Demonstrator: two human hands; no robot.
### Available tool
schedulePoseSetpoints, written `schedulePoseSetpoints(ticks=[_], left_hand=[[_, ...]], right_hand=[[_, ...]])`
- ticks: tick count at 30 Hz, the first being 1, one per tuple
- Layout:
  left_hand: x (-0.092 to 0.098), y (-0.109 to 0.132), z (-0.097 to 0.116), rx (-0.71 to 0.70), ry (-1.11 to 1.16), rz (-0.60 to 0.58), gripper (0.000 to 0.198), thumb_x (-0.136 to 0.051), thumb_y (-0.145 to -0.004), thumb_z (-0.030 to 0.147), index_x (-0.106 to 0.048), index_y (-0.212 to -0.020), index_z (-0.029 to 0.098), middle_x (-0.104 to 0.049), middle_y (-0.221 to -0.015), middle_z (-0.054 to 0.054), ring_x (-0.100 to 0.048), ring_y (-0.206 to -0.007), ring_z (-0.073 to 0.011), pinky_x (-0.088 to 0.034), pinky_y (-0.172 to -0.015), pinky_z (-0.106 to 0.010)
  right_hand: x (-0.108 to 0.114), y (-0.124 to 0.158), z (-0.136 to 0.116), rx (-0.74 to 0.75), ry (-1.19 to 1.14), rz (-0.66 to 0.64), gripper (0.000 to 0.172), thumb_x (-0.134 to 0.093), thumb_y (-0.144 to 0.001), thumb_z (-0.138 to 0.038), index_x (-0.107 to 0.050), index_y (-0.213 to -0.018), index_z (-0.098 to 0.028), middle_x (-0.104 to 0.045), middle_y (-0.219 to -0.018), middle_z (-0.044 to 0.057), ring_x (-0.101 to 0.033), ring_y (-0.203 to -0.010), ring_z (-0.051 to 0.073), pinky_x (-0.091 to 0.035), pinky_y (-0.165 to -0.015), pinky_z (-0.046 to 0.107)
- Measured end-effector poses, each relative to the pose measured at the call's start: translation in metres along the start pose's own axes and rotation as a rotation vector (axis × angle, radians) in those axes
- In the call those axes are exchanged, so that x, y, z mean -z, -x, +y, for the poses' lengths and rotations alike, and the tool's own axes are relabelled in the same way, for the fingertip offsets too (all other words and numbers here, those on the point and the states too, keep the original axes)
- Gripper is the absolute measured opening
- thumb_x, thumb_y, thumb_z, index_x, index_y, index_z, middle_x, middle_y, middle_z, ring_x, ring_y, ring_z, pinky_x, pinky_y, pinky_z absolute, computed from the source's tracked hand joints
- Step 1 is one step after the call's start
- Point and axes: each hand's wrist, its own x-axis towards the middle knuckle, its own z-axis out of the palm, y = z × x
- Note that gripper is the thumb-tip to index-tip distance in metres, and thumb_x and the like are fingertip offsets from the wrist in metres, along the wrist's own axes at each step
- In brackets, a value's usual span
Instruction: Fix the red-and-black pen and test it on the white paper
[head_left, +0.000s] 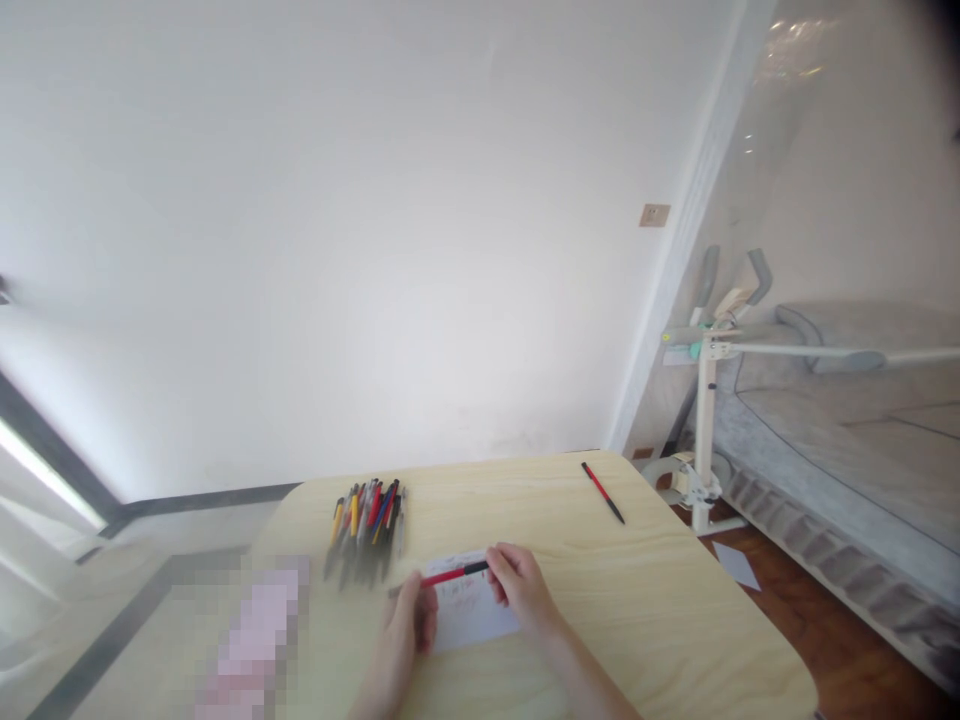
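A red and black pen [450, 577] is held level between my two hands, above a white sheet of paper [469, 622] with reddish writing on it. My left hand [411, 615] pinches the pen's left end. At the black right end, my right hand [517, 585] has its thumb and fingers closed on it. A pile of pens [367, 525] in yellow, red, blue, black and clear lies to the left, beyond my left hand. Another red and black pen [603, 493] lies alone near the table's far right corner.
The light wooden table [675, 620] has rounded corners and stands by a white wall [420, 250]. A blurred-out pink patch [255, 640] is at the left edge. To the right are a white exercise machine [705, 430], a grey sofa [847, 400] and a paper [736, 566] on the floor.
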Motion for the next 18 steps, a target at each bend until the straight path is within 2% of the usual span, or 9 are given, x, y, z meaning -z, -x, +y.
schedulePoseSetpoints(ticks=[6, 18], left_hand=[[0.003, -0.004, -0.008, 0.043, 0.045, 0.002, 0.054, -0.032, -0.082, 0.056, -0.047, -0.047, 0.018, -0.042, -0.034, 0.002, -0.038, -0.035, -0.0099, -0.025, -0.039, -0.022], [0.002, -0.006, -0.012, 0.033, 0.085, 0.047, 0.049, -0.037, -0.080, 0.056, -0.051, -0.056, 0.016, -0.043, -0.034, 0.004, -0.036, -0.031, -0.0079, -0.023, -0.036, -0.020]], right_hand=[[-0.002, -0.001, 0.008, -0.017, 0.032, 0.032, 0.040, -0.042, -0.083, -0.049, -0.044, -0.057, -0.018, -0.041, -0.043, -0.006, -0.037, -0.036, 0.007, -0.026, -0.036, 0.017], [-0.003, 0.000, 0.009, 0.031, 0.181, 0.014, 0.043, -0.039, -0.084, -0.048, -0.039, -0.052, -0.019, -0.035, -0.041, -0.007, -0.035, -0.036, 0.007, -0.026, -0.039, 0.019]])
